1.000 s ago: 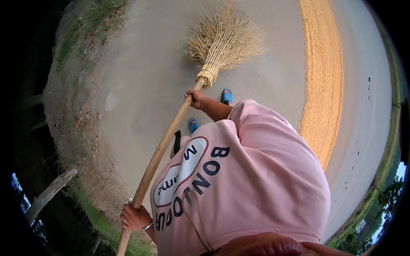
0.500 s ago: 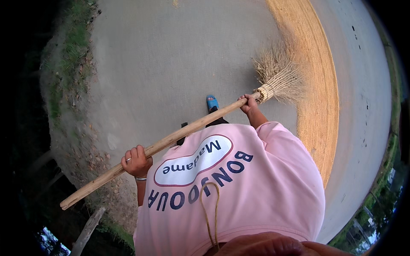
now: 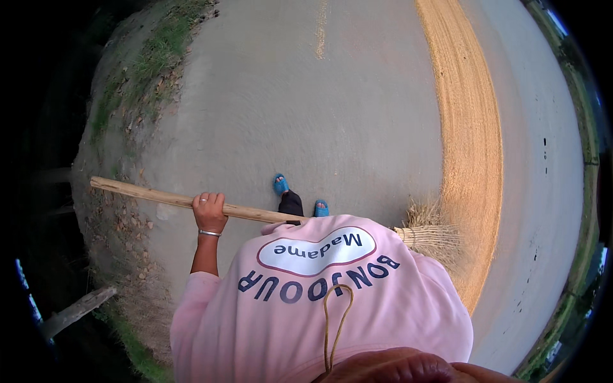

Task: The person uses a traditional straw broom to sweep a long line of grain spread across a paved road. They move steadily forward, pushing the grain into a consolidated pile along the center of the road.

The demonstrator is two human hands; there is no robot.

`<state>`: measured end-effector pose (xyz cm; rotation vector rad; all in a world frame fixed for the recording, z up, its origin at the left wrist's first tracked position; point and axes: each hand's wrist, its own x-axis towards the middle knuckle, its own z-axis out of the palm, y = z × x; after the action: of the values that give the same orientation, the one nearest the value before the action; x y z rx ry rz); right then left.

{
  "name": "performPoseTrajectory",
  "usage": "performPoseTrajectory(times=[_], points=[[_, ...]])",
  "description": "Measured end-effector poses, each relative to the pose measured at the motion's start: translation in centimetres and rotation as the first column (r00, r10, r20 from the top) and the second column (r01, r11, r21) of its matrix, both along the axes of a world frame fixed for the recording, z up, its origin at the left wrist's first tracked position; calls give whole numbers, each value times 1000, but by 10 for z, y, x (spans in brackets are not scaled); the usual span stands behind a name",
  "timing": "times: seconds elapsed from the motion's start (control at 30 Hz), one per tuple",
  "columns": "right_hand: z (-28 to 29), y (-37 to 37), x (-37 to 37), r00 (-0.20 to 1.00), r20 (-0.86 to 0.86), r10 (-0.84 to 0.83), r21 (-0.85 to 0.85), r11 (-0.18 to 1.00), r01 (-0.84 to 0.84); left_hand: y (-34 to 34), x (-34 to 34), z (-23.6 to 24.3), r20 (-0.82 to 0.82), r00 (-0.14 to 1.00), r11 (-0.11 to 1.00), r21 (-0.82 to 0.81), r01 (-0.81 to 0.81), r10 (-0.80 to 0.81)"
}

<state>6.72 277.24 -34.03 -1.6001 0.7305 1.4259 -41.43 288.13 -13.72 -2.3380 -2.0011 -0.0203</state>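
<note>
My left hand [image 3: 209, 210], with a ring and a silver bangle, grips the long wooden broom handle [image 3: 140, 191], which lies across my front toward the right. Its head of dry twigs [image 3: 431, 236] shows beside my pink top [image 3: 383, 300], at the edge of the long band of golden grain [image 3: 469, 127]; part of the handle is hidden by the top. My right hand is hidden behind my body. Both my feet in blue sandals [image 3: 281, 184] show on the grey pavement [image 3: 281, 102].
A verge of grass and fallen leaves [image 3: 153, 64] runs along the left, with a pale log [image 3: 83, 309] at the lower left. A thin streak of grain [image 3: 322, 29] lies ahead. Pale pavement [image 3: 536, 140] continues right of the band, bordered by a green strip.
The broom head has swung from ahead of me down to my right, onto the grain band. My left hand has moved up, and my right hand has gone out of sight.
</note>
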Motion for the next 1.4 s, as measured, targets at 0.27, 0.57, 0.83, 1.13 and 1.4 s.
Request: performPoseTrajectory(times=[0.27, 0.57, 0.83, 1.13, 1.4], points=[[-36, 80, 38, 982, 13, 188, 44, 981, -188, -30, 21, -48, 82, 975, 978, -23, -205, 207], [-85, 217, -10, 933, -102, 346, 82, 937, -338, -81, 18, -22, -92, 829, 834, 47, -550, 552], [-70, 260, -219, 744, -360, 563, 176, 824, -539, -191, 64, 54, -432, 390, 524, 254, -813, 813], [-28, 246, -379, 396, -498, 771, 368, 602, -709, -191, 154, 146, -623, -36, 349, 484, -802, 781], [-39, 248, -372, 459, -527, 715, 338, 672, -659, -142, 108, 186, -732, 139, 577, 389, -719, 667]])
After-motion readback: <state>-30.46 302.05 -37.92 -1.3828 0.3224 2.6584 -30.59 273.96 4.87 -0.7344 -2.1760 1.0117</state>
